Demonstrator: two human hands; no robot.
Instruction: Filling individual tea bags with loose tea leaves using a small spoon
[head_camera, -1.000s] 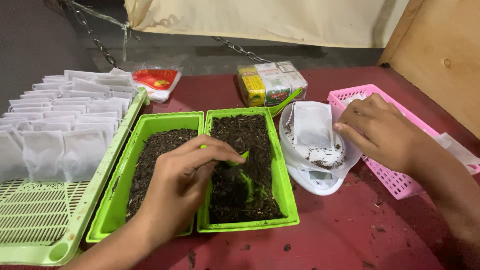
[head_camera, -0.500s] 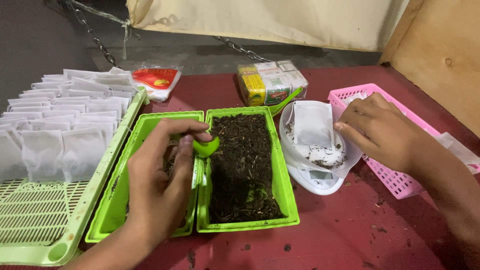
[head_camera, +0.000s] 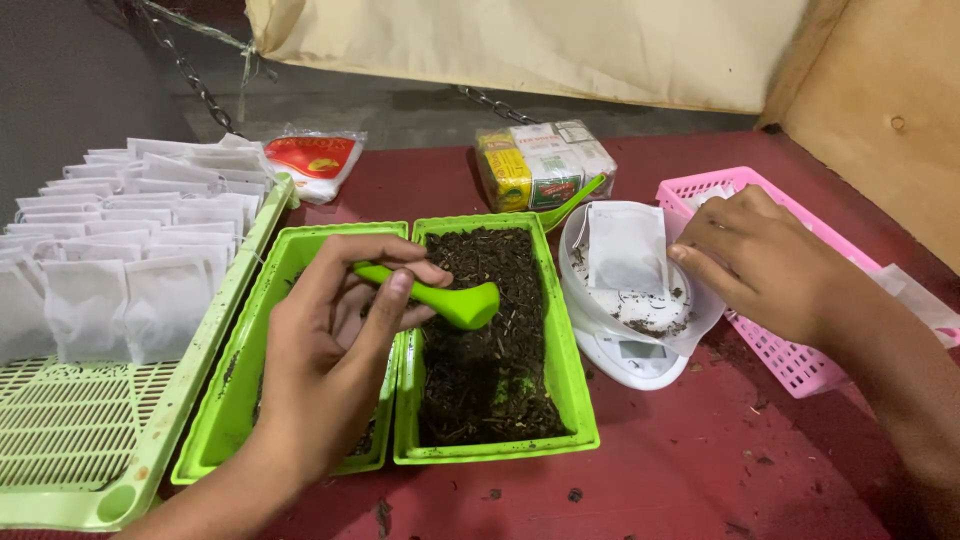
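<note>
My left hand (head_camera: 335, 345) grips a green plastic spoon (head_camera: 455, 303), its bowl hovering over the right green tray (head_camera: 580, 400) of dark loose tea. A second green tray (head_camera: 235, 390) sits beside it, mostly hidden under my hand. My right hand (head_camera: 770, 260) rests on the edge of a clear dish on a small white scale (head_camera: 625, 355). A white empty tea bag (head_camera: 625, 245) lies in that dish with some crumbs of tea.
A pale green basket (head_camera: 60, 480) on the left holds several white filled bags (head_camera: 110, 250). A pink basket (head_camera: 790, 360) sits at the right. A red-and-white packet (head_camera: 318, 160) and a wrapped block of boxes (head_camera: 545, 165) lie at the back; another green spoon (head_camera: 570, 205) leans there.
My left hand has lifted the green spoon out of the tea and turned it level above the tray. My right hand has stayed on the dish.
</note>
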